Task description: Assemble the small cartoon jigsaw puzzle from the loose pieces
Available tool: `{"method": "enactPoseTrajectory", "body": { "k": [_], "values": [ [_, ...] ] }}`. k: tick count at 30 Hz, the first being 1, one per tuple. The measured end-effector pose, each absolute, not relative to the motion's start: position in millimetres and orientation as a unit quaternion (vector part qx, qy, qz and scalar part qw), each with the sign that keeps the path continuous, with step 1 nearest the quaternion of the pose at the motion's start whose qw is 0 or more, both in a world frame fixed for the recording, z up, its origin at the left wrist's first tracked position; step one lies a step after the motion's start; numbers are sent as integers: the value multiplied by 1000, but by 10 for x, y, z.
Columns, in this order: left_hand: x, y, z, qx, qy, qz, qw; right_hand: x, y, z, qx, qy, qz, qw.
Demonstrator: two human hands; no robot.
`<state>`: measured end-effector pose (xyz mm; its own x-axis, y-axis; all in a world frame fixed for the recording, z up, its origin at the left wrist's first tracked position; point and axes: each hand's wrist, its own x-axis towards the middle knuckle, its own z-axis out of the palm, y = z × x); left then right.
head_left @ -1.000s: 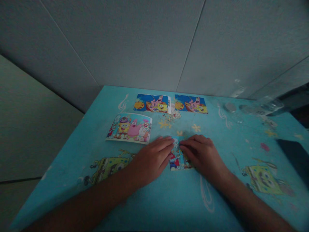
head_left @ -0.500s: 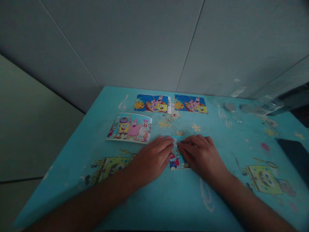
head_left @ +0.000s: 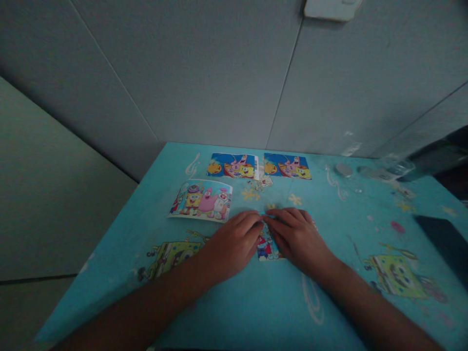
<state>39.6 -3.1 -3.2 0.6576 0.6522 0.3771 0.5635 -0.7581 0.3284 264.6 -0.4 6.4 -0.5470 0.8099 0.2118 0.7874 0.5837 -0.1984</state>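
Note:
A small cartoon picture (head_left: 266,247), much of it covered by my hands, lies flat on the table in front of me. My left hand (head_left: 239,240) rests at its left edge, fingers bent and pressed together at the tips. Over its upper part lies my right hand (head_left: 297,230), thumb and fingers pinched close to the left fingertips. Whatever sits between the fingertips is too small or hidden to make out. Left of my hands is a slightly curled picture card (head_left: 201,200) with several cartoon figures on a light blue ground.
Two dark blue cartoon cards (head_left: 232,166) lie near the wall, with small loose bits (head_left: 260,183) in front of them. At the back right stand clear containers (head_left: 397,168) and a round grey lid (head_left: 343,170). A dark flat object (head_left: 442,239) lies at the right edge.
The camera view has tilted upward, so a white box on the wall has come into view. My right fingertips have moved slightly left and up, meeting my left fingertips over the picture.

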Motion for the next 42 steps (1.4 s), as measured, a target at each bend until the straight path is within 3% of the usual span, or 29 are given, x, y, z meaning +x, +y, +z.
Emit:
{"method": "enactPoseTrajectory", "body": {
  "k": [18,42],
  "values": [
    [-270,230,135,912,364,188,27,2618,-15,73,-439,-894,-46,71],
    [-107,171,-25,895,395,189,83,2789,-57,136,-466,-830,101,290]
  ]
}}
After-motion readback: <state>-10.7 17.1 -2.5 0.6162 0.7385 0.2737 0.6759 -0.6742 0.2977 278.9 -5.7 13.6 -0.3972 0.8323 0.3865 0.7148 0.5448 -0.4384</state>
